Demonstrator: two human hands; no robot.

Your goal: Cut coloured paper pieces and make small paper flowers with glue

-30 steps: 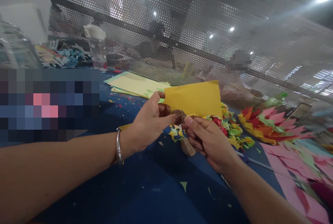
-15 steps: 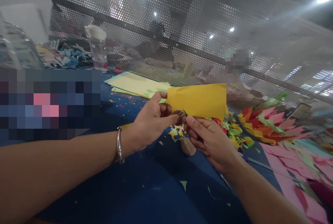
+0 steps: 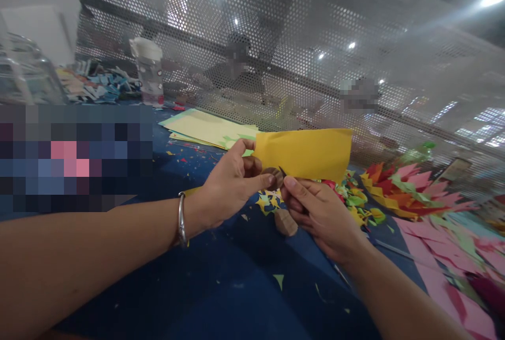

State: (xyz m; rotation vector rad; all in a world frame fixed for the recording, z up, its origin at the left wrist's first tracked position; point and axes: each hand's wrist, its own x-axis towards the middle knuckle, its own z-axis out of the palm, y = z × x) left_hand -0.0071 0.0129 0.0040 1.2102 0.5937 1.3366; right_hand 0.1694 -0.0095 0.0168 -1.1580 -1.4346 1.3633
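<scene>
My left hand (image 3: 223, 192), with a silver bangle at the wrist, is closed on the left end of a yellow paper strip (image 3: 305, 153). Its thumb presses a small brown petal-shaped piece (image 3: 275, 176) in front of that strip. My right hand (image 3: 315, 206) pinches a thin dark pointed tool, whose tip (image 3: 281, 170) touches or nearly touches the brown piece; the rest of it is hidden by the fingers. Another brown piece (image 3: 286, 222) lies on the blue table (image 3: 213, 287) below my hands, beside small yellow and green paper stars (image 3: 268, 202).
Pale paper sheets (image 3: 207, 128) are stacked beyond my left hand. A bottle (image 3: 150, 74) and a glass jar (image 3: 27, 74) stand at the back left. Layered red, orange and pink paper petals (image 3: 418, 190) and pink sheets (image 3: 428, 248) lie at right. A perforated screen (image 3: 284, 61) rises behind.
The free right end of the yellow strip has shifted slightly to the right and bends a little more. My hands have barely moved.
</scene>
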